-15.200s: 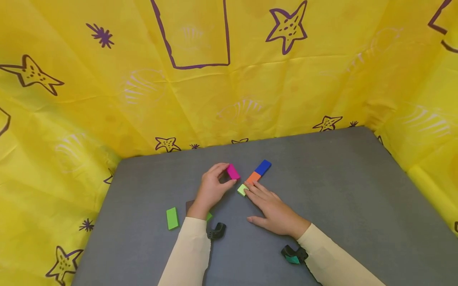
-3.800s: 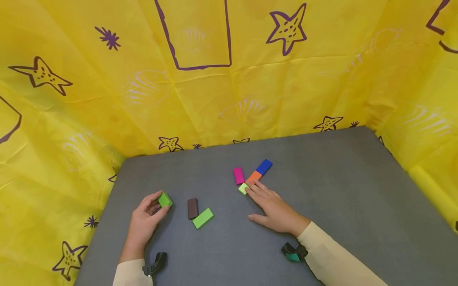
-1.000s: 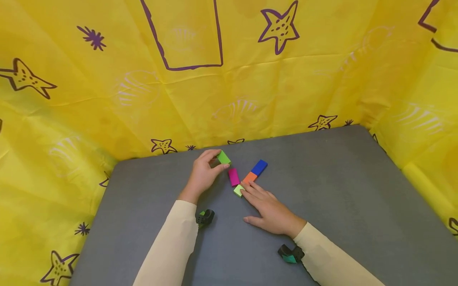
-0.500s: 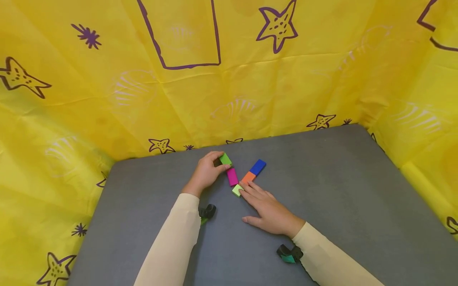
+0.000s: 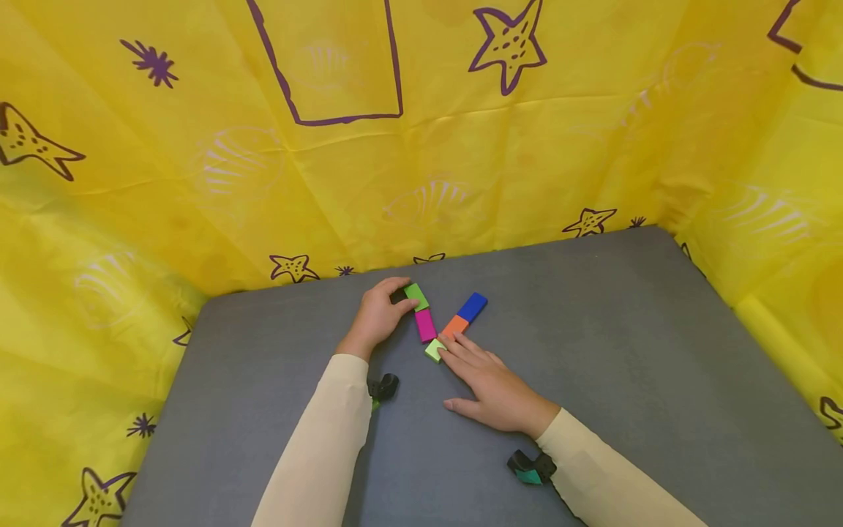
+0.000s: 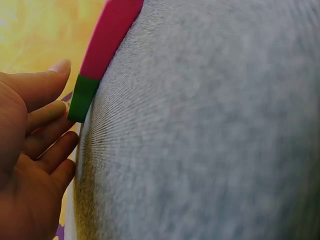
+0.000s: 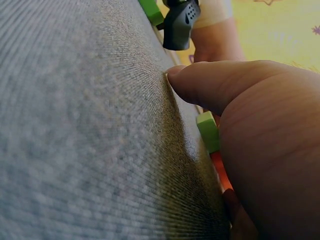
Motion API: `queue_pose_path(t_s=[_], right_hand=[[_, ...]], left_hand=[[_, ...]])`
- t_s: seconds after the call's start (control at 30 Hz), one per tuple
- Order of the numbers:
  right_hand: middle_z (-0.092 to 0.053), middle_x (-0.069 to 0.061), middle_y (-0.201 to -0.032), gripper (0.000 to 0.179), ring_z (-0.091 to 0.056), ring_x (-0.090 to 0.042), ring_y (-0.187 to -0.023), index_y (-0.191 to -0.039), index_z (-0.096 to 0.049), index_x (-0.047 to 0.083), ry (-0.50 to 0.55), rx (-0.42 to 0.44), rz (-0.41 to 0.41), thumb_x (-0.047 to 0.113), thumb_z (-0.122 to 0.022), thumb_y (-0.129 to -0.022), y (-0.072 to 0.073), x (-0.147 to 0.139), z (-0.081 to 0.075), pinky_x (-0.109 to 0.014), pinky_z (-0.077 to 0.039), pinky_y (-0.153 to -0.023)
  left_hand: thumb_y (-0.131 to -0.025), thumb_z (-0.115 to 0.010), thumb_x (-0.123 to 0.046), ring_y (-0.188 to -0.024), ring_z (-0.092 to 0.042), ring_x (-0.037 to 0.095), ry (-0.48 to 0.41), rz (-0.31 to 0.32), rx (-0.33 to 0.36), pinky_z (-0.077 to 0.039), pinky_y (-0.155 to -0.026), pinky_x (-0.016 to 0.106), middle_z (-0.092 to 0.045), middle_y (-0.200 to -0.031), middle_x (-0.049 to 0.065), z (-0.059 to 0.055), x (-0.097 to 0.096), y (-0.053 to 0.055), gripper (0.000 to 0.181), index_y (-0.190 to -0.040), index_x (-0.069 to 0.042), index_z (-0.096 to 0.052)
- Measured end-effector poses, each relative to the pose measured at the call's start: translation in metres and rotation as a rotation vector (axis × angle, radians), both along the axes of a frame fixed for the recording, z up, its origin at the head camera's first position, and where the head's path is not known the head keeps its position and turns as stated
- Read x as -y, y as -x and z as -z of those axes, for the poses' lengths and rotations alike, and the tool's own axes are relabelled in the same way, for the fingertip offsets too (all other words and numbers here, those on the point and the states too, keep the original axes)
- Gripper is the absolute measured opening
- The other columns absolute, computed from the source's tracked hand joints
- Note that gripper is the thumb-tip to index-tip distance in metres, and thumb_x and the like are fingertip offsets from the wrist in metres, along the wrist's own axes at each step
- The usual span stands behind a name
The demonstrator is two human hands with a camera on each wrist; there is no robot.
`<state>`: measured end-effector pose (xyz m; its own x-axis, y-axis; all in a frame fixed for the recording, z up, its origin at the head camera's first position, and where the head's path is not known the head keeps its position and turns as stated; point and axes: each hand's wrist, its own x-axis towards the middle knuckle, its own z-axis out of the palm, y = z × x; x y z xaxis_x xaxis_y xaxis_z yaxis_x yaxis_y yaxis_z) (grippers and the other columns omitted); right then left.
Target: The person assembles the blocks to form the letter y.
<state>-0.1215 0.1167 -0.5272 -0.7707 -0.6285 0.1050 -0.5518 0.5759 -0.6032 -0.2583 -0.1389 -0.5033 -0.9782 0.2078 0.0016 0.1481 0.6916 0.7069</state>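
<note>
My left hand (image 5: 377, 311) has thumb and fingers around a green block (image 5: 418, 296), whose near end meets a magenta block (image 5: 425, 326). In the left wrist view the green block (image 6: 83, 97) and magenta block (image 6: 111, 37) run in one line, with the thumb close above the green end. My right hand (image 5: 497, 388) lies with straight fingers, its fingertips resting over an orange block (image 5: 454, 326) and a light green block (image 5: 434, 349). A blue block (image 5: 473, 307) continues from the orange one. Together the blocks form a V, the light green one at its point.
Another green block (image 5: 376, 404) shows only as a sliver beside the left wrist's black camera (image 5: 385, 386). The grey table (image 5: 593, 329) ends at a yellow patterned cloth (image 5: 342, 183) behind and at the sides. A second black camera (image 5: 532, 465) sits on the right wrist.
The left hand picked up the green block from the left, carried it right and lowered it against the magenta block's far end. Earlier it set down the magenta block. The right hand stays put.
</note>
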Motion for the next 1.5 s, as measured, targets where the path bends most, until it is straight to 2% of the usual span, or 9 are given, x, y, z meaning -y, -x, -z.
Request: queue_pose_path(t_s=[0.4,0.63,1.1,1.5], right_hand=[[-0.020,-0.003,-0.179,0.083,-0.009,-0.026,-0.165,-0.171,-0.036,0.009,-0.015,0.006,0.001,0.043,-0.075,-0.105,0.000,0.000,-0.001,-0.063,-0.027,-0.123],[-0.020,-0.003,-0.180,0.083,-0.009,-0.026,-0.165,-0.170,-0.036,0.008,-0.014,0.005,0.000,0.042,-0.075,-0.105,0.000,0.000,-0.001,-0.063,-0.026,-0.124],[-0.021,-0.004,-0.179,0.083,-0.010,-0.027,-0.165,-0.170,-0.037,0.008,-0.024,0.007,0.004,0.043,-0.075,-0.105,0.000,0.000,-0.002,-0.061,-0.026,-0.124],[-0.021,-0.004,-0.179,0.083,-0.009,-0.026,-0.165,-0.171,-0.036,0.008,-0.025,0.017,0.002,0.043,-0.075,-0.105,0.000,-0.001,-0.002,-0.061,-0.026,-0.124]], left_hand=[[-0.102,-0.081,-0.025,-0.145,-0.044,0.039,0.019,0.027,0.004,-0.032,-0.121,0.056,-0.058,-0.151,0.012,0.004,0.003,0.006,0.051,-0.149,-0.008,-0.068],[-0.103,-0.081,-0.024,-0.146,-0.042,0.039,-0.008,0.039,0.027,-0.022,-0.126,0.058,-0.054,-0.150,0.014,0.005,0.007,0.010,0.049,-0.150,-0.013,-0.069],[-0.100,-0.085,-0.025,-0.138,-0.048,0.032,-0.077,0.006,-0.003,-0.036,-0.118,0.054,-0.064,-0.146,0.006,0.013,0.005,0.009,0.050,-0.146,-0.014,-0.072],[-0.099,-0.086,-0.024,-0.137,-0.048,0.031,-0.083,0.026,-0.019,-0.037,-0.117,0.051,-0.065,-0.144,0.006,0.014,0.006,0.008,0.049,-0.145,-0.014,-0.073]])
